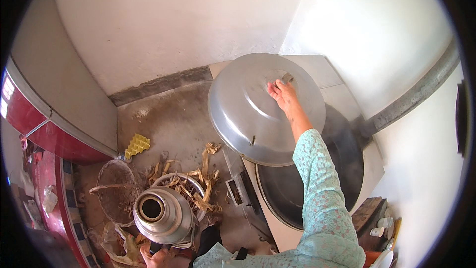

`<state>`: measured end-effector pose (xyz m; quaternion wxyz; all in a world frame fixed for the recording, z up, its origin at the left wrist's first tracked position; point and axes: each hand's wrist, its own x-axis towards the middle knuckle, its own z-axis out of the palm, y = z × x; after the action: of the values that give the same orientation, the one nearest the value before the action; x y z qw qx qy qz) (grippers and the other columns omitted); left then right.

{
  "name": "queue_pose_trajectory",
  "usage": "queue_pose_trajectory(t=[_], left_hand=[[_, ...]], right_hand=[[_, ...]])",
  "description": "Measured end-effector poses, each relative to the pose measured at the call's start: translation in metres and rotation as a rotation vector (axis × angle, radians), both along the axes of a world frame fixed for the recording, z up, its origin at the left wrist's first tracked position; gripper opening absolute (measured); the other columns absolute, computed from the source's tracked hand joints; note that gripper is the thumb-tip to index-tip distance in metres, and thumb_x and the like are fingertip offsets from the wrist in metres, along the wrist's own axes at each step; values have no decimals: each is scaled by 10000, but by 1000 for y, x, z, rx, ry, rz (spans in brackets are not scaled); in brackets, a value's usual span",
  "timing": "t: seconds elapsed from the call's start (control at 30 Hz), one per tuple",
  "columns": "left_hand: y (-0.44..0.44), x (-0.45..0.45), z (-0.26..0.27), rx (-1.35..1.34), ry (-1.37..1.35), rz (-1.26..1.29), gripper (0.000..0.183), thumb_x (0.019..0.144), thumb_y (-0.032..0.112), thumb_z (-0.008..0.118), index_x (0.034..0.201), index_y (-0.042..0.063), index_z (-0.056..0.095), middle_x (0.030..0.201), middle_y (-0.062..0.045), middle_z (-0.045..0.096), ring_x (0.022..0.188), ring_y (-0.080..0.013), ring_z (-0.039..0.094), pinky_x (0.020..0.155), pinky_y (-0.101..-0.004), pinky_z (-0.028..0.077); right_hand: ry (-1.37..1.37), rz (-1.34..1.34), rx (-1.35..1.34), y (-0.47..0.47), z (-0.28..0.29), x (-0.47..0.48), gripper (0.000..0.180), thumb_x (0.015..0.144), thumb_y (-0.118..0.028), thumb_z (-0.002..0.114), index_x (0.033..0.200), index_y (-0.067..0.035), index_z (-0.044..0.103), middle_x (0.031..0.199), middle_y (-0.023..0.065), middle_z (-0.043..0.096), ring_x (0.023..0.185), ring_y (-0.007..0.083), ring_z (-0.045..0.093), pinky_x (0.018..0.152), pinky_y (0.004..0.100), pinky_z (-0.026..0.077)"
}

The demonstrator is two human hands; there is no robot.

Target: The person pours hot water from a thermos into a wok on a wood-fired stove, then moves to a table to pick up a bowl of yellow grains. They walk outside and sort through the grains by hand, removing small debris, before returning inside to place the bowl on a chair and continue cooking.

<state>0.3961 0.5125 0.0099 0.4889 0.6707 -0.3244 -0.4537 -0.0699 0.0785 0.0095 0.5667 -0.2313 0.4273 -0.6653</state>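
My right hand [284, 96] grips the top handle of a large, domed aluminium lid [238, 111]. The lid covers the far left part of a big dark wok [280, 190] set into a pale stove top; whether it rests on the rim I cannot tell. My sleeve hides part of the wok. Low in the picture, my left hand [158, 257] holds a metal thermos flask [174, 212] by its black handle. The flask stands mouth up, with its round opening uncovered.
Left of the flask lies a wicker basket [117, 190]. Dry husks [204, 178] spill around a metal basin [191, 180]. A yellow egg tray [137, 146] is on the floor. A flue pipe [412, 93] runs along the right wall. Small cups [377, 232] stand at lower right.
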Motion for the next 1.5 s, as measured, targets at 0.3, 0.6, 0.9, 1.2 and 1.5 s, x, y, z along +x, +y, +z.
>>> queue_pose_trajectory(t=[0.3,0.6,0.9,1.2,1.5], left_hand=[[-13,7,10,-5,-52,-51,115,678,93,583,714,20,503,606,-12,500,500,-85,437,486,-221,361],[-19,9,20,-19,-74,-156,116,684,97,575,672,20,488,570,-10,476,474,-87,420,461,-226,345],[-24,-9,27,-77,47,-176,264,606,135,553,447,47,362,422,31,343,387,-60,302,382,-256,218],[-19,-16,29,-48,-40,-293,253,599,183,583,473,44,413,450,36,372,427,-73,320,422,-286,249],[-42,-12,27,-131,-151,-432,215,674,90,547,507,43,419,436,11,368,364,-83,325,352,-256,271]], right_hand=[[-13,-232,242,-3,5,-14,132,899,-82,497,890,36,437,885,179,495,793,336,598,714,402,570],[94,-398,379,111,13,-67,174,918,-137,435,861,26,453,857,170,495,759,330,601,689,423,567],[174,-522,539,249,13,-141,282,930,-253,345,852,-9,463,837,151,521,732,311,603,651,402,546],[80,-555,519,273,-6,-165,291,929,-260,360,832,-24,499,804,127,541,720,279,611,629,381,533],[88,-619,505,263,-17,-161,263,913,-255,392,848,-29,509,818,119,541,719,269,610,620,360,527]])
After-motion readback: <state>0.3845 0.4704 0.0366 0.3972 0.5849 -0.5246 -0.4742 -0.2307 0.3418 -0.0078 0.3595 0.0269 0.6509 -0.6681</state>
